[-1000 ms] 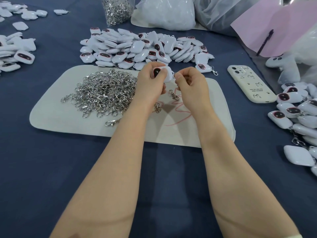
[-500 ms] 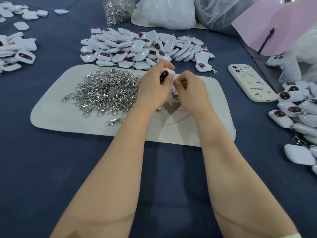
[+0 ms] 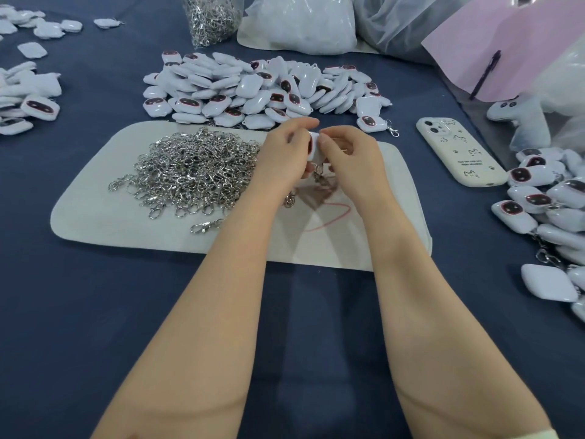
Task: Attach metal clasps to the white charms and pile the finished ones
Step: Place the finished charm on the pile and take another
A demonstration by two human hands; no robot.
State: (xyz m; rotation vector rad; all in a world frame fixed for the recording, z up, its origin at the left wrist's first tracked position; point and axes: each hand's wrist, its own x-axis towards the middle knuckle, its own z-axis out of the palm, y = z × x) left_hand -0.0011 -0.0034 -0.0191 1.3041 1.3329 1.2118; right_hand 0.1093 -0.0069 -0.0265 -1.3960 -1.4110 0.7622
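Lying on navy cloth (image 3: pixel 95 312), beige mat (image 3: pixel 95 223), clasps (image 3: pixel 196 172)

A dark navy blue tablecloth (image 3: pixel 95 312) is left plain. A pale cream, round-cornered fabric mat (image 3: pixel 95 217) is marked with a looping pink-red drawn line (image 3: pixel 335 213). The shiny silver metal clasps (image 3: pixel 196 172) are unpatterned. The glossy white plastic charms (image 3: pixel 253 87) are printed with dark oval patches rimmed in red. A cream rectangular phone case (image 3: pixel 459 153) is scattered with small black cat doodles and paw prints. A pale pink paper sheet (image 3: pixel 522 42) is set off by a dark purple pen (image 3: pixel 486 74).
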